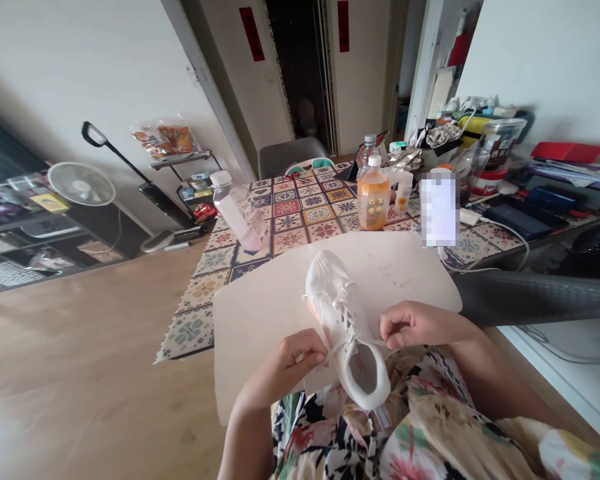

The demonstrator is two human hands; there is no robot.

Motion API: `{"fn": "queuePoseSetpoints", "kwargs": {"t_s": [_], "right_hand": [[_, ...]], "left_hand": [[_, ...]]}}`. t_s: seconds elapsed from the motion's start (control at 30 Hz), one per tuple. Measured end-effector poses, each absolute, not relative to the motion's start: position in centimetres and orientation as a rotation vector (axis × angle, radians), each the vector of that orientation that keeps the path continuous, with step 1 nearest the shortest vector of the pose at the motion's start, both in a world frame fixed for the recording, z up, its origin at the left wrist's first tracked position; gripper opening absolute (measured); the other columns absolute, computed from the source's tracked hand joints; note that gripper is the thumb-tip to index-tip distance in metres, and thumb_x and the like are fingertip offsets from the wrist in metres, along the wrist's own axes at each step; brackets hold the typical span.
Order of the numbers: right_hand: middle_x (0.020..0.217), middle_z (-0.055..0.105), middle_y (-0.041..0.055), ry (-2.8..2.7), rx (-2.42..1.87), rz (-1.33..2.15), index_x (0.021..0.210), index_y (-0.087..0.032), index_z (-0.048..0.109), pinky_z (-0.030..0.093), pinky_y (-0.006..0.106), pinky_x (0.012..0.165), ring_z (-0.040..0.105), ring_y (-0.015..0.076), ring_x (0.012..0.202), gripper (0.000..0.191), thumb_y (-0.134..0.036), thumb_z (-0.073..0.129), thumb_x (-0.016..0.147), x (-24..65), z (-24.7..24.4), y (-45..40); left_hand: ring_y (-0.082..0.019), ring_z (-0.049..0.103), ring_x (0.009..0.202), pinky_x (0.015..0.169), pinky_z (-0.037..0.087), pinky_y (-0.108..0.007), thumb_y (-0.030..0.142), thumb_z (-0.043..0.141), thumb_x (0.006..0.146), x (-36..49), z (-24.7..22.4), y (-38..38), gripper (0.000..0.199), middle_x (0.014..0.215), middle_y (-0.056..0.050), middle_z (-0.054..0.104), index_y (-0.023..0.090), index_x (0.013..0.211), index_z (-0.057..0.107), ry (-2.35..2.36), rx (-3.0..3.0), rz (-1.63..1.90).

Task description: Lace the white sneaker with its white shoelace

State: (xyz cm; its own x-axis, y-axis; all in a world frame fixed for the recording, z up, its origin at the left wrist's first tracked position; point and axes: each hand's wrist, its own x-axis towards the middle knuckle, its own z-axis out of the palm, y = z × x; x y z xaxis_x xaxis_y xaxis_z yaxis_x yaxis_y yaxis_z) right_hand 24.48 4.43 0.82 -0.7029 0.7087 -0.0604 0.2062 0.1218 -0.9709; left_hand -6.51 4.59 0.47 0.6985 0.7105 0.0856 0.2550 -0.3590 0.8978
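A white sneaker (337,300) rests on a white board (265,300), its toe toward the table and its open collar toward my body. My left hand (303,353) is at the shoe's left side, thumb and fingers pinched on a white shoelace (336,347). On the opposite side, my right hand (410,325) is closed with its fingertips together on the lace's other end, which stretches across from the top eyelets. The lacing over the tongue is crossed. Part of the lace is hidden inside my fingers.
A patterned tablecloth (285,200) covers the table. On it stand an orange drink bottle (373,200), a tilted clear bottle with a white cap (240,213) and a blurred-out phone (439,210). Clutter and a white cable (510,230) lie at right. A grey chair (295,153) is behind.
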Motion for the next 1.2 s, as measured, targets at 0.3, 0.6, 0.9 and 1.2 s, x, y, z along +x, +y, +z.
{"fn": "queuePoseSetpoints", "kwargs": {"t_s": [0.3,0.6,0.9,1.2], "right_hand": [[0.091,0.064,0.0008,-1.472,-0.389,1.696,0.079,-0.019,0.069,0.045,0.030,0.083,0.061,0.0163,0.087,0.019,-0.034,0.080,0.083,20.9,1.0,2.9],[0.072,0.068,0.0001,-1.236,-0.561,1.566,0.079,-0.019,0.070,0.048,0.029,0.071,0.062,0.0156,0.071,0.028,-0.046,0.080,0.080,18.1,-0.1,1.7],[0.082,0.065,0.0019,-1.612,-0.732,0.890,0.089,-0.022,0.073,0.047,0.024,0.069,0.061,0.0149,0.077,0.011,-0.032,0.068,0.093,17.4,0.0,1.2],[0.086,0.064,0.0023,-1.788,-0.726,0.806,0.093,-0.022,0.062,0.049,0.026,0.071,0.061,0.0160,0.078,0.003,-0.025,0.061,0.094,17.9,1.5,0.7]], "left_hand": [[-0.022,0.065,0.099,0.091,0.049,-0.034,0.038,0.065,0.092,-4.1,0.2,3.4,0.022,0.100,-0.009,0.068,0.021,0.080,0.072,0.471,1.746,1.092],[-0.016,0.065,0.075,0.072,0.053,-0.026,0.028,0.070,0.090,-0.8,-0.6,3.0,0.010,0.080,-0.004,0.068,0.023,0.085,0.077,0.461,1.667,1.283],[-0.012,0.063,0.069,0.061,0.052,-0.019,0.024,0.082,0.079,-0.4,-1.0,2.9,0.006,0.076,-0.001,0.065,0.023,0.082,0.077,0.535,1.562,1.405],[-0.015,0.060,0.066,0.060,0.048,-0.024,0.031,0.080,0.079,0.0,-0.8,2.4,0.018,0.070,-0.003,0.067,0.018,0.071,0.070,0.714,1.575,1.407]]}}
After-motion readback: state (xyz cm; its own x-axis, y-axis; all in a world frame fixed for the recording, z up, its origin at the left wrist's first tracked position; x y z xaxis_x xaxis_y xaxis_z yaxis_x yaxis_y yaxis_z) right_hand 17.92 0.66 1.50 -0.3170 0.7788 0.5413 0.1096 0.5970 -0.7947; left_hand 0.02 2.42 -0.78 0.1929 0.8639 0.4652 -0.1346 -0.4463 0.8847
